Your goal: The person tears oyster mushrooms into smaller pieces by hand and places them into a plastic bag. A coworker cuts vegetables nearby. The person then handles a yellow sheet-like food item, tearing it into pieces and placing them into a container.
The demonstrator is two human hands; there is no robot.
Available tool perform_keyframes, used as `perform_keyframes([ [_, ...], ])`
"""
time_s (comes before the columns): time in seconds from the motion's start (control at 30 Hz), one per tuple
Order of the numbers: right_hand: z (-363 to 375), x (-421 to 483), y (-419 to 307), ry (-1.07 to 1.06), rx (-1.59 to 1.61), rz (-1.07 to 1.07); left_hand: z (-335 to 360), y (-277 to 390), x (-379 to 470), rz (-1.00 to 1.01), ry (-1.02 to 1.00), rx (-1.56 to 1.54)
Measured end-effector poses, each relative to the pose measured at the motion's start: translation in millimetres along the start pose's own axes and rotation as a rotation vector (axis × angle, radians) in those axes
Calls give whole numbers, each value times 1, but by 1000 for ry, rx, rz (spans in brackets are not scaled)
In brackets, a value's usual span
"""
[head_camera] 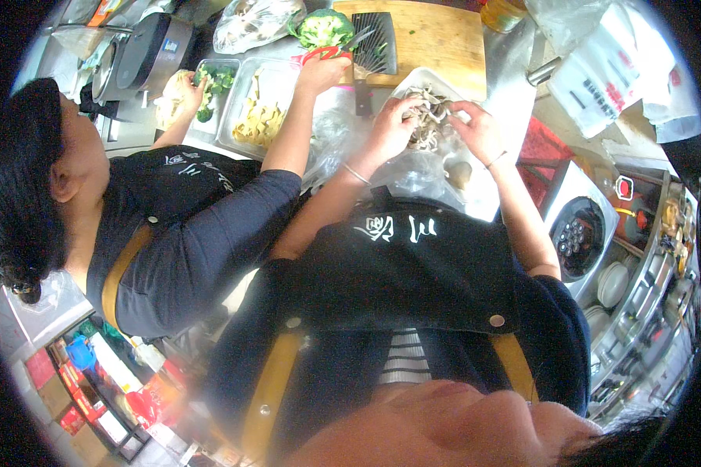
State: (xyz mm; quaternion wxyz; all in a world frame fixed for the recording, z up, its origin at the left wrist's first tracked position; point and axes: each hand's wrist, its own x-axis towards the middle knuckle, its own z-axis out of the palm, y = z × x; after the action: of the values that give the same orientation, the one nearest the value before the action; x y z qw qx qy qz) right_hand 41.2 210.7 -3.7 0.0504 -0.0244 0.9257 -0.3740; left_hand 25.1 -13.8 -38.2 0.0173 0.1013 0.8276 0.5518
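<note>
My left hand [394,127] and my right hand [475,129] are close together, pinching a pale strip of mushroom [433,110] between their fingertips. Beneath and around the fingers lie torn grey-white mushroom pieces [424,140], which look like oyster mushroom. They fill part of a clear plastic container [444,77] whose near side is hidden by my hands. Nearer my apron is a clear plastic bag [412,173], with a larger mushroom piece [458,173] at its right. My left wrist wears a bangle.
At my left, a co-worker's hand [322,73] holds red-handled scissors [327,53] near a broccoli head [325,29]. Their other hand [186,93] is by a tub of broccoli florets [215,84]. A cleaver [375,44] lies against the wooden cutting board [441,41]. Cut yellowish strips [260,119] fill another tub.
</note>
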Motion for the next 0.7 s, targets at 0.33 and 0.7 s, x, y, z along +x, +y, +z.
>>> perform_keyframes([
  [0.33,11,0,-33,-78,208,-119,-5,28,-7,14,-122,-27],
  [0.7,13,10,7,45,1048,209,-6,12,-5,-427,109,-905],
])
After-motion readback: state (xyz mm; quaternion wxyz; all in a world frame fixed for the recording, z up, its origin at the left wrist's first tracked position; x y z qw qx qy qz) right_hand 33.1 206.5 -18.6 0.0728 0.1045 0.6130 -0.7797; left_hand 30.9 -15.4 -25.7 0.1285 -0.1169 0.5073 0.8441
